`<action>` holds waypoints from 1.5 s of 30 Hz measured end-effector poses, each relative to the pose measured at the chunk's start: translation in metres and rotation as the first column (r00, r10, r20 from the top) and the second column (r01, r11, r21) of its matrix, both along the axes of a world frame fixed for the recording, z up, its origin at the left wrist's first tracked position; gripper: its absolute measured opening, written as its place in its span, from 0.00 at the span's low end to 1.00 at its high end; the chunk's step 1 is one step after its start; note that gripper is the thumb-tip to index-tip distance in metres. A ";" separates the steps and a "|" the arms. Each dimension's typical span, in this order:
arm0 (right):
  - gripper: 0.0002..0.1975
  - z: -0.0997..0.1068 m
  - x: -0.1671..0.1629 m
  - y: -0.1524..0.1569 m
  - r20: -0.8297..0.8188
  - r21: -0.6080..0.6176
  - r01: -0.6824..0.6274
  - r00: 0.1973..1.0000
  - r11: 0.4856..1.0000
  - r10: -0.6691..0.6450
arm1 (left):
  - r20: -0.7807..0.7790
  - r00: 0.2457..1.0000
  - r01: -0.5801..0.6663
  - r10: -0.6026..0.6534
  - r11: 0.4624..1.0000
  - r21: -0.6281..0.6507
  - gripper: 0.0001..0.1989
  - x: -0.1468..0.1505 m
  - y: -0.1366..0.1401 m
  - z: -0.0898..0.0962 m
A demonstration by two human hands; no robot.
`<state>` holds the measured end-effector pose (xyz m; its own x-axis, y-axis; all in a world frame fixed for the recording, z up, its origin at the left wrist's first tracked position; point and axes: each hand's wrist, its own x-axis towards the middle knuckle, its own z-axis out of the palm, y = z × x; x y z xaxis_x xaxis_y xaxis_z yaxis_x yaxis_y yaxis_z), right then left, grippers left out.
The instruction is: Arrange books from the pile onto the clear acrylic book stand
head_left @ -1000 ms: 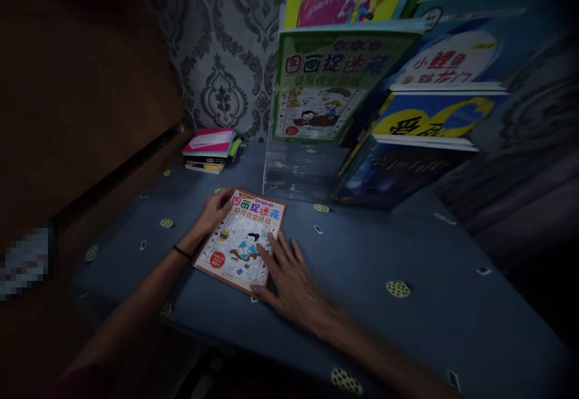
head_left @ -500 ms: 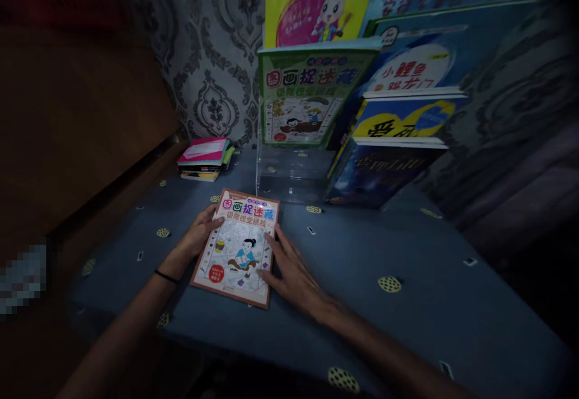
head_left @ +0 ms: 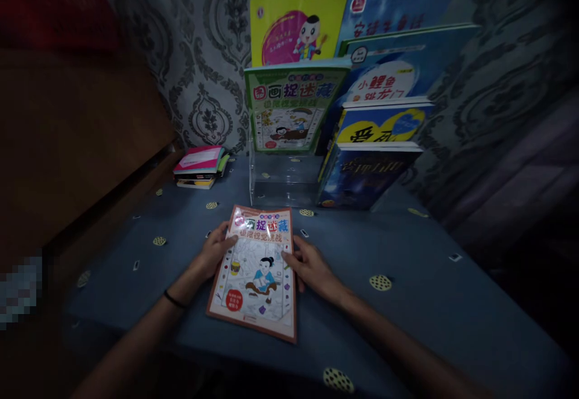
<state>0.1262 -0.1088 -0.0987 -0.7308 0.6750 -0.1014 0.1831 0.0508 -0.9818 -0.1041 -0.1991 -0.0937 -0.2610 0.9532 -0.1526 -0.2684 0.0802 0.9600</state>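
An orange-bordered picture book [head_left: 257,272] with a drawn figure in blue on its cover is held between my two hands, face up and a little tilted. My left hand [head_left: 216,248] grips its left edge, thumb on the cover and the other fingers behind. At the right edge my right hand [head_left: 314,269] grips it in the same way, fingers partly hidden underneath. Beyond the book stands a clear acrylic rack [head_left: 283,194]. In the rack's left part, a green-bordered picture book [head_left: 289,116] leans in front of a yellow book [head_left: 296,19].
Several books fill the rack's right part, with a dark blue book [head_left: 366,176] in front. A small pile of books [head_left: 199,167] lies at the back left of the patterned tablecloth [head_left: 434,308]. Patterned wallpaper [head_left: 203,55] rises behind; a brown wooden panel [head_left: 81,146] stands left.
The orange-bordered book has come up and toward me, slightly right. My right hand has shifted from lying over its cover to gripping its right edge. The view has shifted a little.
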 end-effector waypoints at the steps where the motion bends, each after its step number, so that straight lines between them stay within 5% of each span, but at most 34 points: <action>1: 0.22 0.002 0.005 0.001 0.023 -0.001 -0.024 0.999 1.000 0.024 | -0.025 0.999 0.022 -0.022 1.000 -0.021 0.27 0.000 -0.001 -0.004; 3: 0.20 0.007 0.012 0.004 0.052 0.000 -0.070 0.996 0.998 0.070 | -0.171 0.983 0.062 -0.069 0.997 -0.045 0.24 0.000 -0.003 -0.007; 5: 0.17 0.010 0.018 0.008 0.072 0.007 -0.095 0.993 0.995 0.094 | -0.498 0.866 0.024 -0.045 0.999 -0.049 0.19 -0.001 -0.003 -0.003; 7: 0.15 0.013 0.021 0.011 0.090 0.008 -0.109 0.990 0.994 0.108 | -0.841 0.540 -0.067 0.015 0.997 -0.025 0.14 0.001 -0.001 0.008; 9: 0.13 0.014 0.021 0.013 0.110 0.003 -0.111 0.988 0.994 0.110 | -0.978 0.208 -0.056 0.007 0.998 -0.004 0.12 0.006 0.003 0.018; 11: 0.11 0.013 0.020 0.014 0.131 0.004 -0.109 0.985 0.994 0.108 | -0.996 0.086 0.112 -0.025 0.994 -0.016 0.12 0.015 0.012 0.021; 14: 0.09 0.009 0.019 0.016 0.175 0.032 -0.096 0.981 0.995 0.089 | -0.997 0.076 0.339 -0.007 0.941 0.019 0.15 0.028 0.027 0.009; 18: 0.09 0.012 0.024 0.021 0.353 0.220 -0.079 0.936 0.972 -0.004 | -0.997 -0.008 0.329 0.077 0.942 0.070 0.17 0.036 0.040 -0.019; 23: 0.13 0.021 0.017 0.019 0.510 0.716 -0.122 0.763 0.687 -0.396 | -0.989 -0.067 0.313 0.130 0.944 0.103 0.18 0.036 0.040 -0.030; 28: 0.19 0.000 -0.011 0.013 0.352 0.827 -0.249 0.928 0.504 -0.119 | -0.989 -0.059 0.316 0.138 0.942 0.113 0.17 0.036 0.040 -0.027; 31: 0.21 -0.010 -0.014 0.017 0.321 0.833 -0.242 0.944 0.497 -0.077 | -0.988 -0.060 0.327 0.145 0.938 0.117 0.17 0.036 0.040 -0.028; 37: 0.24 -0.013 0.004 0.037 0.344 0.816 -0.152 0.903 0.558 -0.257 | -0.981 -0.104 0.327 0.164 0.937 0.122 0.18 0.036 0.041 -0.029; 45: 0.22 -0.016 0.009 0.045 0.266 0.845 -0.096 0.929 0.526 -0.257 | -0.988 -0.116 0.297 0.100 0.953 0.062 0.18 0.035 0.038 -0.021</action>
